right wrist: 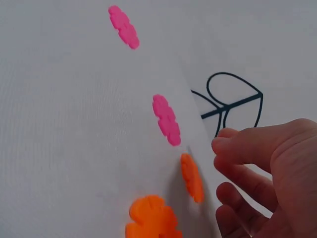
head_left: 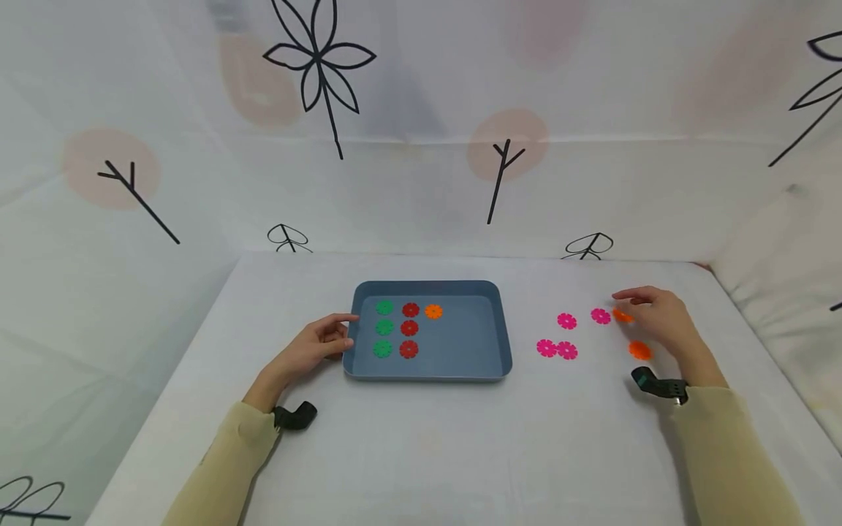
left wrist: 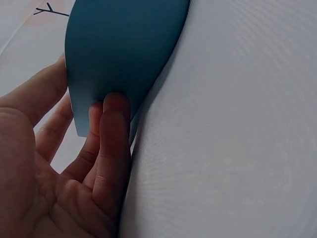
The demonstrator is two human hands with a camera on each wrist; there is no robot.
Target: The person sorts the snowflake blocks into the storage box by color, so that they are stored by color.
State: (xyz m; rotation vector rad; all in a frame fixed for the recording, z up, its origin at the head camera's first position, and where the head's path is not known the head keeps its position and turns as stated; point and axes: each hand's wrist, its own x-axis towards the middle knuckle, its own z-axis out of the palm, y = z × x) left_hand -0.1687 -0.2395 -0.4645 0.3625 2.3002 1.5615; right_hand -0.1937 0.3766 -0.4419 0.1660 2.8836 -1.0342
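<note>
Pale walls (head_left: 408,197), black plant drawings (head_left: 318,57), white table (head_left: 427,453)

- The left sleeve (head_left: 220,467) is long, in a plain, pale yellowish green.
- The right sleeve (head_left: 733,460) matches it in colour and is just as plain, with soft shading along the cloth.
- Both sleeves end in a simple cuff at the wrist, leaving the left hand (head_left: 312,345) and the right hand (head_left: 661,321) bare.
- A black wrist device (head_left: 296,416) sits beside the left cuff, stubby and bent, with a blunt outer end.
- Its counterpart, another black device (head_left: 647,378), juts from the inner side of the right wrist.
- A dark strap (head_left: 676,389) joins that one to the wrist, with a small pale spot near the cuff.
</note>
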